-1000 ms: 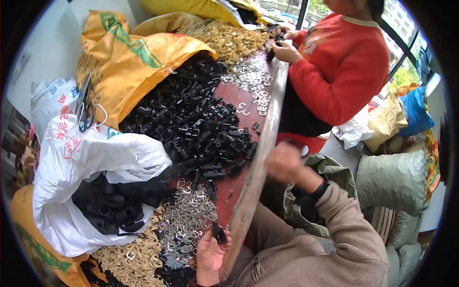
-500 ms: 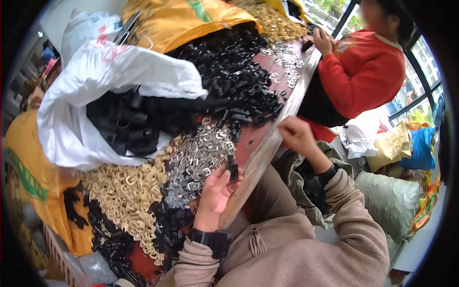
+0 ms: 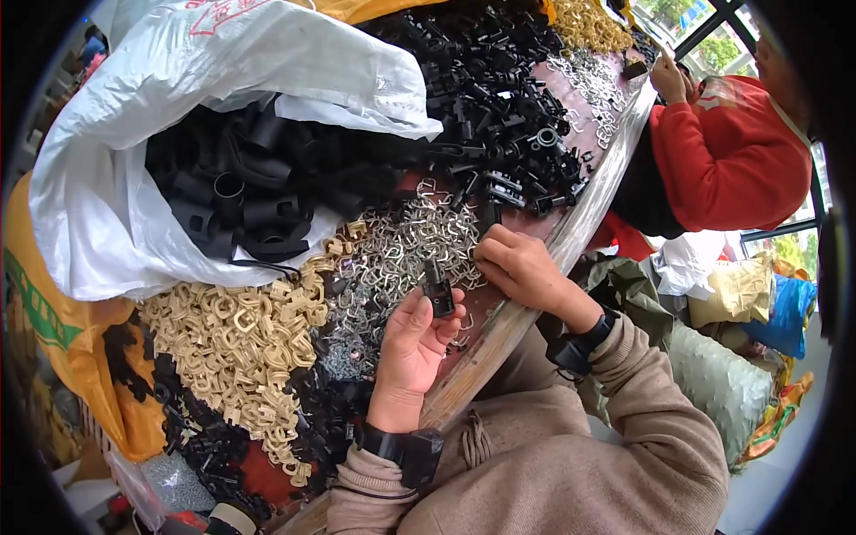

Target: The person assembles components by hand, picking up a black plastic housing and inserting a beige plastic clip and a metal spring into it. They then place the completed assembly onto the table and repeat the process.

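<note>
Left hand (image 3: 417, 343): raised palm-up over the table edge, thumb and fingertips pinching a small black plastic part (image 3: 437, 290).
Right hand (image 3: 522, 266): fingers curled down into the silver metal clips (image 3: 406, 254), apparently picking one; actual grip hidden.
Black part location: upright at the left fingertips, just above the clip heap.
Surroundings: beige clips (image 3: 236, 334) at left, loose black parts (image 3: 499, 116) beyond, white bag (image 3: 107, 205) spilling black pieces.
Risk, slip: light pinch, likely drop into the mixed heap, hard to find again.
Risk, snag: tangled clips likely lifting in clusters.
Risk, spill: heaps close to the table rim (image 3: 571, 241).
</note>
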Demonstrator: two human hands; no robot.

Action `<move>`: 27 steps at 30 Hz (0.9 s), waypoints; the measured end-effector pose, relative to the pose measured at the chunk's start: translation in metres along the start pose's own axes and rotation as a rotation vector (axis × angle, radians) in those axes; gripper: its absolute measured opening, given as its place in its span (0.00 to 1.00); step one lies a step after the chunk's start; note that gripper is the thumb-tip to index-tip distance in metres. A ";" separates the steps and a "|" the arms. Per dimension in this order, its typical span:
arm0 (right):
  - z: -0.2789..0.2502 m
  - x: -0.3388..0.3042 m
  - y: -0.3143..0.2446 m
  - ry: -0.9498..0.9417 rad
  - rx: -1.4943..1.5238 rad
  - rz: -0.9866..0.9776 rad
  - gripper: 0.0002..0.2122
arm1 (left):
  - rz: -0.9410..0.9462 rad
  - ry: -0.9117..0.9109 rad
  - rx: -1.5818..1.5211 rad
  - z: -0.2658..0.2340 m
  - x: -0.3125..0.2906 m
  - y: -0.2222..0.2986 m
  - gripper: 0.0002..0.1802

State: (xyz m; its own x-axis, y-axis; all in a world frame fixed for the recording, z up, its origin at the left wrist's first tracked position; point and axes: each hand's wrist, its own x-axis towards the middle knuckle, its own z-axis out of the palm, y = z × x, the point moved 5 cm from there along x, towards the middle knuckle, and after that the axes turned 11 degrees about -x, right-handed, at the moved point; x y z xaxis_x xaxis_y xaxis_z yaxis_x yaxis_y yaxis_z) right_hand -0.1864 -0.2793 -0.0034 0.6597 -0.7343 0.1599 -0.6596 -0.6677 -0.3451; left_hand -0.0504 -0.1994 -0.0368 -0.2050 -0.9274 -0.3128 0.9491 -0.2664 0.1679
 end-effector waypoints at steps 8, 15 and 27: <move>-0.003 0.007 -0.009 -0.026 -0.030 -0.075 0.07 | -0.008 0.024 0.008 0.001 0.001 0.000 0.14; -0.006 0.010 0.005 -0.016 0.408 0.072 0.05 | 0.021 -0.004 0.073 -0.001 0.000 -0.002 0.12; 0.013 0.018 -0.014 -0.174 0.936 0.093 0.09 | 0.203 -0.059 0.077 0.009 0.000 -0.001 0.15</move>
State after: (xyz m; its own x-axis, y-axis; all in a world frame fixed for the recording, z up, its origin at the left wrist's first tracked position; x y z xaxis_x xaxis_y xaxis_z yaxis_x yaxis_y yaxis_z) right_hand -0.1606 -0.2815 -0.0082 0.7131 -0.7009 -0.0188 -0.2060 -0.1838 -0.9611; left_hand -0.0535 -0.2018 -0.0288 -0.0271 -0.9772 -0.2104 0.9518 -0.0896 0.2934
